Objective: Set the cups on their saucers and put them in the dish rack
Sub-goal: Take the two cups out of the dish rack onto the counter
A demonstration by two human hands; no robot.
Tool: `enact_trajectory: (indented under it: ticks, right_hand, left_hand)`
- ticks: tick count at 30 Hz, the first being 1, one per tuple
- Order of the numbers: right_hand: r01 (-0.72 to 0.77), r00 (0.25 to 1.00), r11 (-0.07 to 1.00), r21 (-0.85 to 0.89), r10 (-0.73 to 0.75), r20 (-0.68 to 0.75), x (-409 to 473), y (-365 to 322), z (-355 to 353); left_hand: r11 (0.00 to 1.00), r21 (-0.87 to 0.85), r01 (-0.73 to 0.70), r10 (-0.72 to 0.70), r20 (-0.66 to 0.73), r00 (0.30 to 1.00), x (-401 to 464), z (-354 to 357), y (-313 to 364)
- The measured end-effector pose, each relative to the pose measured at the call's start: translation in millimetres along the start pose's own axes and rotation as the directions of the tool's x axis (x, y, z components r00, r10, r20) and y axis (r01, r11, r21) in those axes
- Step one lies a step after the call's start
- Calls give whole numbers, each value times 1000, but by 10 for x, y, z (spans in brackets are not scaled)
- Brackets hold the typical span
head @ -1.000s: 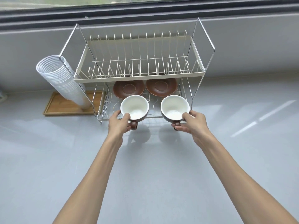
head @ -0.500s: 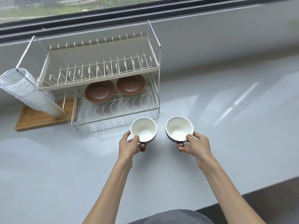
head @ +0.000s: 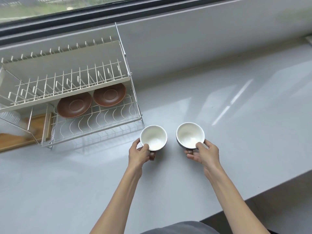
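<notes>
Two brown cups with white insides are in my hands over the grey counter, to the right of the dish rack [head: 130, 76]. My left hand [head: 139, 153] grips the left cup [head: 153, 137] at its rim and brown handle. My right hand [head: 203, 153] grips the right cup [head: 190, 135] the same way. Two brown saucers lie side by side on the rack's lower wire shelf, the left saucer [head: 74, 105] and the right saucer [head: 109, 95], both bare. The rack's upper shelf holds nothing.
A wooden tray [head: 20, 137] sits left of the rack, with a tilted stack of clear plastic cups [head: 11, 122] at the frame's left edge. A window sill and wall run behind. The counter's front edge [head: 253, 197] drops off at lower right.
Both hands have pulled the cups back from in front of the rack's lower shelf toward me and to the right. My view has shifted right, so the rack now sits at the left.
</notes>
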State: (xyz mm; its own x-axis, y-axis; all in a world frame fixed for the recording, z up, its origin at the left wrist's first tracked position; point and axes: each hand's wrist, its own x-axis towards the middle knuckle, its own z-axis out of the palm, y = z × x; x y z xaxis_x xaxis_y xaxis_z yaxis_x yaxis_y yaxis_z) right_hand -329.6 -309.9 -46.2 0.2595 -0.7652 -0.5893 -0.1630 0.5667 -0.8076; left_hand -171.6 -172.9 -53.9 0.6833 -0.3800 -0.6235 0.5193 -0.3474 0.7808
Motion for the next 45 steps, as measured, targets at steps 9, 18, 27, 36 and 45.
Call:
enact_trajectory:
  ticks: [9, 18, 27, 36, 45]
  right_hand:
    - [-25, 1000, 1000, 15, 25, -8, 197, 12, -39]
    - [-43, 999, 999, 11, 43, -25, 227, 97, -25]
    - [-56, 998, 998, -36, 56, 0, 233, 136, -65]
    - [16, 1000, 899, -438, -13, 9, 226, -26, -193]
    - [147, 927, 19, -989, -352, 131, -62, -369, -29]
  left_hand:
    - [1000, 11, 21, -21, 8, 1000, 132, 159, -13]
    - [1000, 13, 25, -25, 14, 1000, 187, 136, -25]
    - [998, 55, 14, -16, 42, 999, 183, 76, -28]
    - [953, 298, -50, 6, 145, 989, 187, -132, 9]
    - [609, 755, -242, 57, 263, 963, 127, -612, 258]
